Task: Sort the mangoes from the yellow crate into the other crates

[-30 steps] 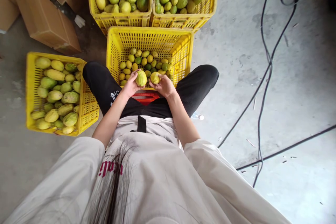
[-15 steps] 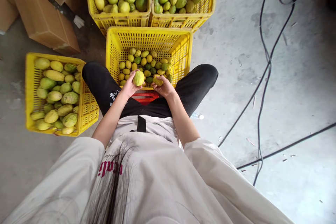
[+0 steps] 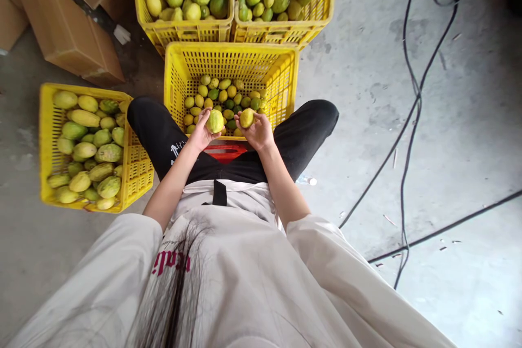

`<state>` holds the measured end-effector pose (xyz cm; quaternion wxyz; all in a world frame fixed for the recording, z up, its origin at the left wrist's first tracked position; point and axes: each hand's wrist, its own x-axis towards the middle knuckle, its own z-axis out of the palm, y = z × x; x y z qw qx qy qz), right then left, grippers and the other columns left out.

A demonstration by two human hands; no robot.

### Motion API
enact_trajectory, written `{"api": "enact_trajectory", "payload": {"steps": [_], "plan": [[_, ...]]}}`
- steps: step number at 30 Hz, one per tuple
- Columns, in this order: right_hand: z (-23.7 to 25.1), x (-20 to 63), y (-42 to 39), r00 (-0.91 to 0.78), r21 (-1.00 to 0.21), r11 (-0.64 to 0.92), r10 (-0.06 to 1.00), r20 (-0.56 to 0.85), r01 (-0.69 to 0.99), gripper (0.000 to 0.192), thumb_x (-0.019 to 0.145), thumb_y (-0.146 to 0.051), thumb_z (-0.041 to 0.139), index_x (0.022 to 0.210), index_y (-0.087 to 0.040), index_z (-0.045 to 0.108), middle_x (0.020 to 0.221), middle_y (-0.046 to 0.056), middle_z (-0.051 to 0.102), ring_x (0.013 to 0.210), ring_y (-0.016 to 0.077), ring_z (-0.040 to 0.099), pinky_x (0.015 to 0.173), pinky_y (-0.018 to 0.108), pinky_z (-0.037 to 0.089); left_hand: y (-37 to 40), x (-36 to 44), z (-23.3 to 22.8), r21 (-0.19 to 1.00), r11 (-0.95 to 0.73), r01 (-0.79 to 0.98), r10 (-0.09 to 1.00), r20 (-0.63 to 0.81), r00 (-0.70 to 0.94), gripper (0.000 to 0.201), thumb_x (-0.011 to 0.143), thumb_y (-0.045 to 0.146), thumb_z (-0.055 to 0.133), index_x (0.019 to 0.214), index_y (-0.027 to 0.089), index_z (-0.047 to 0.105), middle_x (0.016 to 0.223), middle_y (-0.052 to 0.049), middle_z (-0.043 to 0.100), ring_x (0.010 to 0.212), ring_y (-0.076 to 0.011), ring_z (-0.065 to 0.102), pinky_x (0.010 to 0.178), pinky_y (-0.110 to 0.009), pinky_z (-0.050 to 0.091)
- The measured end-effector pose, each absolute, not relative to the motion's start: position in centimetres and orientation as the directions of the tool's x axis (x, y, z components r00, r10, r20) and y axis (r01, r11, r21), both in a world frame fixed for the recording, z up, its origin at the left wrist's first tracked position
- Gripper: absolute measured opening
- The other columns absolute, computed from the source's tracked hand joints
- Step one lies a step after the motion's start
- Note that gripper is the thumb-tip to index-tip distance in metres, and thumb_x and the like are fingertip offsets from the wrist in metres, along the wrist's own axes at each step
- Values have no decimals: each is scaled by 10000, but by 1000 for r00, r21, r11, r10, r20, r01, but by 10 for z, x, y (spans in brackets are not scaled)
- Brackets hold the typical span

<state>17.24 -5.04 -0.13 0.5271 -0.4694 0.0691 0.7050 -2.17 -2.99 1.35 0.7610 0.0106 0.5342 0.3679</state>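
Observation:
My left hand [image 3: 200, 133] is closed around a round yellow-green fruit [image 3: 215, 121], with the thumb along its side. In my right hand [image 3: 260, 131] sits a smaller yellow fruit [image 3: 247, 118], cradled by the fingers and palm. Both hands are close together over the near rim of a yellow plastic crate [image 3: 232, 50] between my knees. Several small yellow and green fruits [image 3: 223, 95] lie on that crate's floor. The exact kind of fruit is not clear; they look like lemons or small papayas.
Two yellow crates [image 3: 183, 30] [image 3: 281, 32] of bigger fruit adjoin behind the middle one. Another filled crate [image 3: 47, 147] stands at my left. Cardboard boxes [image 3: 69, 32] occupy the upper left. A black cable [image 3: 408, 157] runs over the floor at right. Something red [image 3: 225, 152] shows between my legs.
My right hand has rolled palm-up, bringing its yellow fruit more fully into view and slightly higher. The left hand and its fruit have barely moved.

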Motion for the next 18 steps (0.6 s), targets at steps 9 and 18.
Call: {"api": "enact_trajectory", "payload": {"steps": [9, 18], "plan": [[2, 168, -55, -50, -395, -603, 587, -808, -693, 157, 954, -118, 737, 1022, -246, 677, 878, -22, 698, 729, 132, 703, 585, 178, 596, -29, -22, 9, 408, 738, -537, 567, -807, 166, 330, 1127, 539, 704, 1391, 341, 722, 845, 35, 821, 589, -147, 790, 486, -206, 531], [-17, 175, -52, 12, -271, -566, 418, -908, -778, 127, 929, -191, 617, 1035, -260, 615, 871, 9, 665, 800, 207, 746, 696, 311, 699, -27, -22, 7, 373, 762, -529, 523, -836, 164, 383, 1102, 551, 752, 1379, 304, 661, 788, 52, 801, 537, -135, 772, 482, -182, 518]]}}
